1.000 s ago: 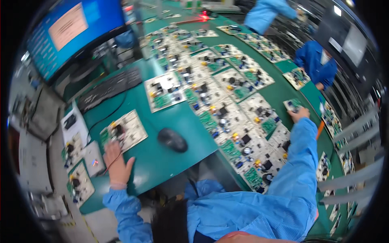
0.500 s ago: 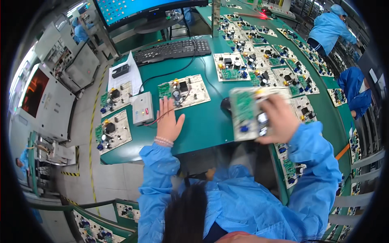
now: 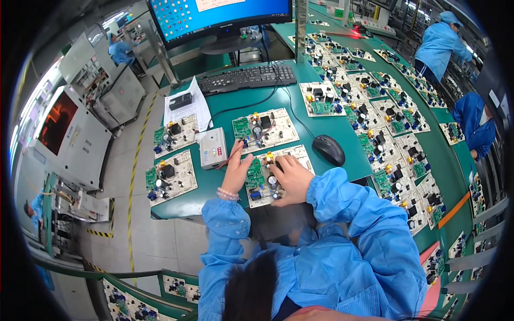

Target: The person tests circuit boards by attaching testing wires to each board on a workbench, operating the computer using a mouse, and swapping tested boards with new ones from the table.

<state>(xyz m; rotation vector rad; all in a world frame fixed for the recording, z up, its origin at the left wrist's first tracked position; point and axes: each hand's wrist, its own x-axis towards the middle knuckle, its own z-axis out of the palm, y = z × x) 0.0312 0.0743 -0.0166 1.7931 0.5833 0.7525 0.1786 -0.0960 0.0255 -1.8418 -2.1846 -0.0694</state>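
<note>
Under my right hand (image 3: 292,181) is a circuit board (image 3: 257,175) at the table's front edge, white with a green section and tall capacitors. My fingers curl over its parts and right side. My left hand (image 3: 235,174) is at the board's left edge, thumb apart from the fingers, near thin red and dark wires. Those wires run from a small white box (image 3: 213,148) with red indicators. Just beyond lies a second circuit board (image 3: 284,125), with wire across its middle. My left fingertips reach its near left corner.
At right sits a black mouse (image 3: 328,150). A keyboard (image 3: 246,78) and monitor (image 3: 225,21) stand behind. Two boards (image 3: 182,174) lie at left, below a paper (image 3: 195,109) with a black device (image 3: 180,101). Rows of boards (image 3: 383,112) cover the right bench. Co-workers (image 3: 441,45) are farther off.
My right hand has brought the circuit board leftward from above the mouse and down to the table's front edge, beside my left hand. The view has shifted, and a window shows on the monitor.
</note>
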